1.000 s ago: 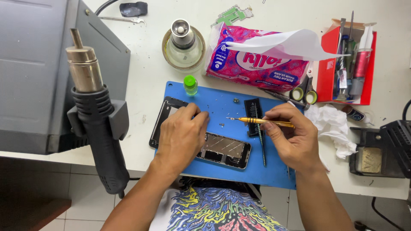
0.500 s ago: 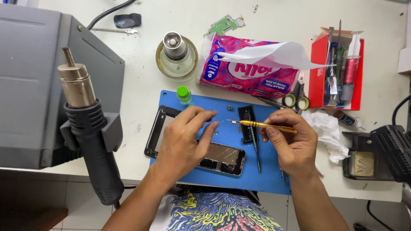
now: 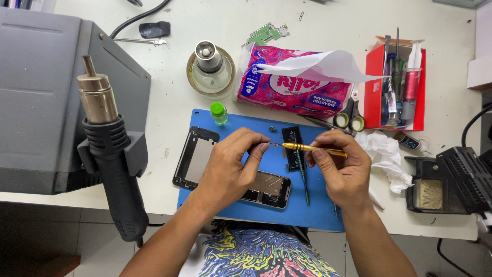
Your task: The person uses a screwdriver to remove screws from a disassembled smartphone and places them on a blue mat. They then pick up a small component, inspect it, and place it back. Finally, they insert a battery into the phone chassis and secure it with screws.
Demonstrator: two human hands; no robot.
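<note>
Here my right hand (image 3: 341, 169) grips the screwdriver (image 3: 312, 149) level above the mat (image 3: 246, 125); my left fingers (image 3: 259, 146) pinch its tip, phone (image 3: 269, 189) beneath.

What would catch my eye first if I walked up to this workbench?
Probably the two hands meeting over the blue work mat at the centre: the right hand holds a slim yellow-handled screwdriver, whose tip the left hand pinches, above an opened dark phone. On the left a big black hot-air gun with a metal nozzle hangs on a grey box, and behind the mat lies a bright pink tissue pack.
</note>
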